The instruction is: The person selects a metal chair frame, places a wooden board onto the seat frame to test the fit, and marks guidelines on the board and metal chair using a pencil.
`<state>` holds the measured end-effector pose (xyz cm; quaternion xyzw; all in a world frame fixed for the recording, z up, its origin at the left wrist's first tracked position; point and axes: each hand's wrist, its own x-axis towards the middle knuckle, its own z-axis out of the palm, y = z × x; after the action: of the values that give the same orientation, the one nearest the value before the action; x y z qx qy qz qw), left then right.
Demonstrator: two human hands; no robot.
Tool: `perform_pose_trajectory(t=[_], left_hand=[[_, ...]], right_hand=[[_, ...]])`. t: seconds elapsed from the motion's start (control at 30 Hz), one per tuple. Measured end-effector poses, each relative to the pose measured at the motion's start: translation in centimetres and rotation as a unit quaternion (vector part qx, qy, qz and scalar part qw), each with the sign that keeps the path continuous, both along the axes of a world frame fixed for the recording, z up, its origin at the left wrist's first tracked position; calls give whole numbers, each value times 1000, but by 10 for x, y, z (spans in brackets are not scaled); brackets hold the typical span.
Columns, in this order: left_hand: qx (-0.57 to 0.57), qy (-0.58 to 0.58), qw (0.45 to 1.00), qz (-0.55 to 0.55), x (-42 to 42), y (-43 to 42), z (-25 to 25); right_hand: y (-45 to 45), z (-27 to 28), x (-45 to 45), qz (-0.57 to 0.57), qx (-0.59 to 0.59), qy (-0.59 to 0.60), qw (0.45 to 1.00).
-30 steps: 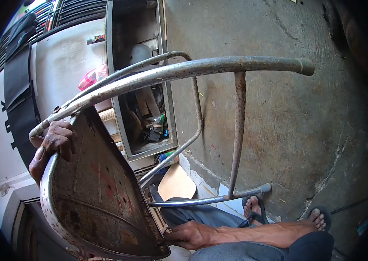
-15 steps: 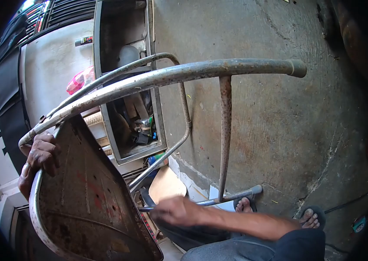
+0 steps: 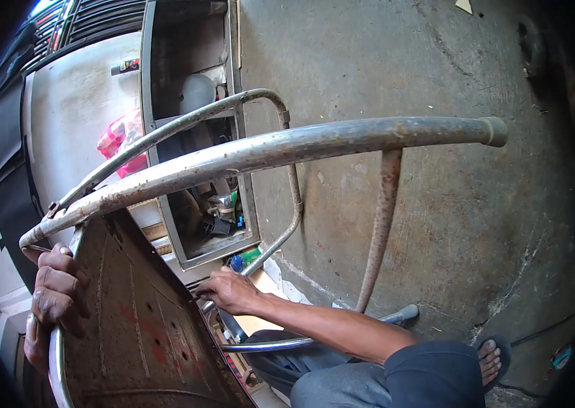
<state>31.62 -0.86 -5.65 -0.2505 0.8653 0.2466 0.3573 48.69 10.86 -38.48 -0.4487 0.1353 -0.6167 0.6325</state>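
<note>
A folding metal chair with a rusty tubular frame (image 3: 247, 155) stands tilted in front of me. Its brown, rust-stained panel (image 3: 134, 306) fills the lower left, edged by a shiny tube. My left hand (image 3: 55, 299) is wrapped round that edge tube, close to the bend of the frame. At the panel's opposite edge is my right hand (image 3: 228, 291), fingers curled and pressed together beside a frame tube. Whatever its fingertips hold is hidden. A speckled crossbar (image 3: 380, 228) joins the upper leg to a lower leg tube (image 3: 396, 315) near my knees.
Behind the chair lies a metal-framed cabinet (image 3: 255, 231) with assorted items inside. A pink bag (image 3: 121, 139) and a small dark can (image 3: 125, 66) rest on a white surface. My sandalled foot (image 3: 495, 364) is on the concrete floor (image 3: 464, 258), near a dark cable (image 3: 552, 323).
My right hand has moved up and left to the panel's edge. The chair's upper leg appears lower and farther right in view. My left hand keeps its grip.
</note>
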Motion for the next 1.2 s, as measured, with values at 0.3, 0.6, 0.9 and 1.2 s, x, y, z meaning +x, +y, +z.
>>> perform_pose_trajectory(t=[0.3, 0.6, 0.9, 1.2], left_hand=[[-153, 92, 980, 92, 4, 39, -17], [-241, 60, 921, 299, 7, 70, -3], [-207, 84, 942, 250, 23, 62, -9], [-175, 72, 969, 158, 2, 48, -6]], right_hand=[[-49, 41, -55, -47, 118, -44, 991], [-109, 86, -76, -177, 155, -115, 965], [-128, 89, -66, -323, 115, -126, 931], [-127, 91, -64, -307, 112, -174, 929]])
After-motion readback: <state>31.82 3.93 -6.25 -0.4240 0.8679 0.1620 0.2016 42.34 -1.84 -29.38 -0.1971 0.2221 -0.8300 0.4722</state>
